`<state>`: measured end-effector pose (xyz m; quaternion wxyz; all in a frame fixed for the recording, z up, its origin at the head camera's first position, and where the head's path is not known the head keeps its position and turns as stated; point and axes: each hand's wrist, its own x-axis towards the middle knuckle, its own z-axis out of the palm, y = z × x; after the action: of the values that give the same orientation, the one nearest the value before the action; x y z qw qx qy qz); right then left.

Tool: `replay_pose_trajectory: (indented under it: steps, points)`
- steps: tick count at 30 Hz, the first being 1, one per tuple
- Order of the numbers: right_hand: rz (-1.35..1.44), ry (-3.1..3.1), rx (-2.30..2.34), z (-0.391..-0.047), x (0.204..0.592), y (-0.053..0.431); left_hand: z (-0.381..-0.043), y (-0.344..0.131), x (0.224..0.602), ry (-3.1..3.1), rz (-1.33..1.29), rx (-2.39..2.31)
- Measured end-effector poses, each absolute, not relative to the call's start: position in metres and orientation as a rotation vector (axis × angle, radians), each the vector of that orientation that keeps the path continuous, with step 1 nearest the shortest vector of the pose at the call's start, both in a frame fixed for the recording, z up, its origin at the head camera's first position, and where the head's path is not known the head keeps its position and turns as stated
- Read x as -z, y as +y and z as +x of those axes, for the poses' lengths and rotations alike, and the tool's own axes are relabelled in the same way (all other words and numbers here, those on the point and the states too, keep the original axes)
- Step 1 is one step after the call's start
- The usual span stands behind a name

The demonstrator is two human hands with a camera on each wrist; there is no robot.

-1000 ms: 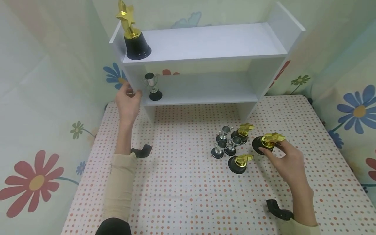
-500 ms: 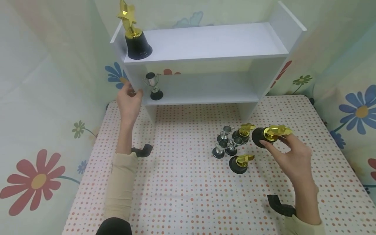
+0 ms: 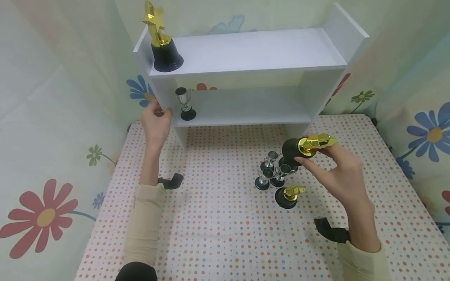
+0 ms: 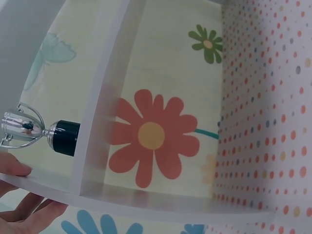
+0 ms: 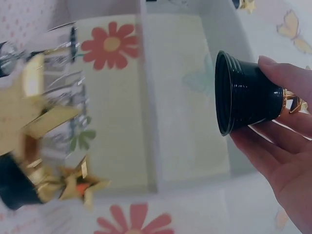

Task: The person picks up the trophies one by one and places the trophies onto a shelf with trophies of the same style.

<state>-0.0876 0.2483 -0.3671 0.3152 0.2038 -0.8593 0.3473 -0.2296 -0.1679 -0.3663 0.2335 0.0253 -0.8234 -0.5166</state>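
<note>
My right hand (image 3: 339,175) holds a gold star trophy (image 3: 318,143) by its black base, tilted and raised over the table. The base's hollow underside faces the shelf in the right wrist view, where the hand (image 5: 287,146) curls round it. My left hand (image 3: 156,123) grips the left side panel of a white shelf (image 3: 242,97), thumb inside and fingers outside. Close to that thumb, a small silver cup trophy (image 4: 29,127) stands on the middle board. Several trophies stand on the table: small silver cups (image 3: 266,174) and gold stars, one star trophy (image 3: 290,194) nearest me, another partly hidden behind the held one.
A larger gold star trophy (image 3: 165,52) stands at the left end of the shelf's top board. The dotted tablecloth (image 3: 218,234) covers the table, with flowered cloth (image 3: 63,136) hanging behind and at both sides.
My right hand has lifted the gold star trophy off the table, first up and rightward, then leftward toward the shelf, over the other trophies. The left hand keeps its grip on the shelf.
</note>
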Motion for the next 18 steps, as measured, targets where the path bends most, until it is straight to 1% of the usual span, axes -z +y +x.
replay_pose_trajectory:
  steps: [8, 18]
  points:
    - [0.683, -2.209, -0.992, -0.11, 0.34, 0.229, -0.23, -0.169, 0.364, -2.272, 0.079, 1.411]
    - [0.724, -2.145, -1.061, -0.125, 0.317, 0.209, -0.228, -0.167, 0.365, -2.277, 0.074, 1.409]
